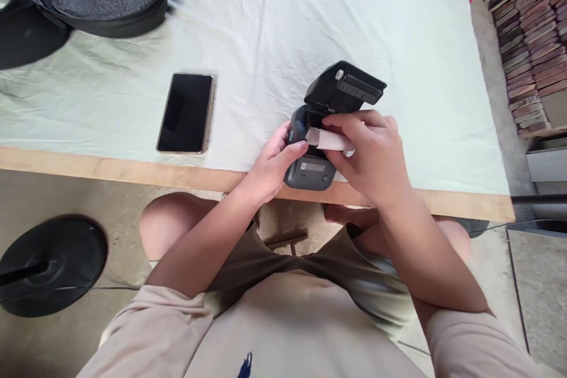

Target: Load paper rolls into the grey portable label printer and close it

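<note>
Beige shirt [301, 331] foremost, hands [376, 156] partly cover printer [305, 180], phone [183, 115] left.

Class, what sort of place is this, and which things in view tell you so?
Probably an informal workspace, perhaps in a shed or yard: a cloth-covered table stands on a bare, concrete-like floor, with stacked bricks nearby.

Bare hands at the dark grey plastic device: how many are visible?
2: left hand, gripping the device on its left side; right hand, holding a pale cylindrical roll at the opening.
</note>
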`<action>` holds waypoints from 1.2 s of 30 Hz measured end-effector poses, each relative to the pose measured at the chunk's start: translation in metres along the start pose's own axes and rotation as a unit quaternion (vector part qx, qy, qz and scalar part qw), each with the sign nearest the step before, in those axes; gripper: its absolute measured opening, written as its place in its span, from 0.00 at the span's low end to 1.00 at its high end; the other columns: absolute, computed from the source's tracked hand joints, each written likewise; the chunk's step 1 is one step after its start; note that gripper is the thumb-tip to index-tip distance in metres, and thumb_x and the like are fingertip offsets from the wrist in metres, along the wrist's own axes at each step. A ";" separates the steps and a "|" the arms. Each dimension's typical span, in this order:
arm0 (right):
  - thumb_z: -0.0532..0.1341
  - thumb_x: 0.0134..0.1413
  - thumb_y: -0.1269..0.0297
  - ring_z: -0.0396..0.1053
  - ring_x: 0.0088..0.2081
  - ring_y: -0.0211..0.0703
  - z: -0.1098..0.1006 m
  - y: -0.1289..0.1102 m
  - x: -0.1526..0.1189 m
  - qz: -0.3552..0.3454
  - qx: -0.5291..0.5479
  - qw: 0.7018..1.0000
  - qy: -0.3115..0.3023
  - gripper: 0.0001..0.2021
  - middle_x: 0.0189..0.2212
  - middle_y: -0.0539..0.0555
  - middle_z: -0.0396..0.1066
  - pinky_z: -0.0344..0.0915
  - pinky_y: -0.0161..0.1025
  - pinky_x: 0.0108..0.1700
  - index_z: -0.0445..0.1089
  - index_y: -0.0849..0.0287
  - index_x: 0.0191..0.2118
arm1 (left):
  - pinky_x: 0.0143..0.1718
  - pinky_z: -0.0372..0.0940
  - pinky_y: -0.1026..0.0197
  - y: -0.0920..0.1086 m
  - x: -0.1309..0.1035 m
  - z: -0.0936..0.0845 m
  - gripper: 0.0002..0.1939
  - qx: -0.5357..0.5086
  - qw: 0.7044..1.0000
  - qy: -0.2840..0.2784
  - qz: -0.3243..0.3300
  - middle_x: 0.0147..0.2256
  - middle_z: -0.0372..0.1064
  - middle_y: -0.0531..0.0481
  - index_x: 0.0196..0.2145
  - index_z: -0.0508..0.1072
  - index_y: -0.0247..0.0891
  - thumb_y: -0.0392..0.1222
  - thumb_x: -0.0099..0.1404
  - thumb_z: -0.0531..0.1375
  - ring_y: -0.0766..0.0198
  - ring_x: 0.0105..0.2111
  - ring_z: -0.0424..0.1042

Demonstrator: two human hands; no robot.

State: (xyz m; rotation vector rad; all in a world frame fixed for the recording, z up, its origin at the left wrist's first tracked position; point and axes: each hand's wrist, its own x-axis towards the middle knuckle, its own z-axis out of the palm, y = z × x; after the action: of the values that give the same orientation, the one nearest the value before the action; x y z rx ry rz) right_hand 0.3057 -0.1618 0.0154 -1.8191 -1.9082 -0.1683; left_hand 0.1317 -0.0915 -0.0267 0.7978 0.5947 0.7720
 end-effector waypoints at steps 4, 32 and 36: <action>0.63 0.70 0.69 0.84 0.49 0.56 -0.002 -0.006 -0.003 -0.045 0.045 0.996 0.060 0.08 0.41 0.53 0.88 0.69 0.53 0.47 0.79 0.51 0.46 | 0.44 0.79 0.55 -0.002 0.003 -0.003 0.23 -0.028 0.999 0.014 -0.007 0.42 0.84 0.48 0.48 0.78 0.40 0.50 0.60 0.76 0.49 0.46 0.85; 0.67 0.69 0.53 0.61 0.21 0.30 -0.008 0.005 -0.010 0.135 0.290 0.947 0.040 0.15 0.56 0.56 0.80 0.59 0.36 0.20 0.75 0.49 0.57 | 0.36 0.74 0.60 -0.002 0.004 -0.013 0.44 -0.029 0.999 -0.026 -0.015 0.39 0.81 0.51 0.55 0.72 0.43 0.50 0.45 0.84 0.56 0.37 0.82; 0.69 0.67 0.56 0.67 0.21 0.33 -0.007 -0.005 -0.017 0.130 0.294 0.945 -0.063 0.28 0.46 0.51 0.80 0.69 0.37 0.23 0.65 0.46 0.69 | 0.42 0.79 0.52 -0.001 0.003 -0.012 0.38 -0.024 0.997 -0.069 -0.015 0.45 0.83 0.43 0.56 0.75 0.40 0.59 0.54 0.81 0.46 0.44 0.85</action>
State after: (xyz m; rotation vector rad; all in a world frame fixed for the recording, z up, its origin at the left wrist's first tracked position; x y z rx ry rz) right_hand 0.3029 -0.1803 0.0156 -1.6567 -1.5424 0.5614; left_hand 0.1250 -0.0846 -0.0345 0.7895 0.4628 0.6955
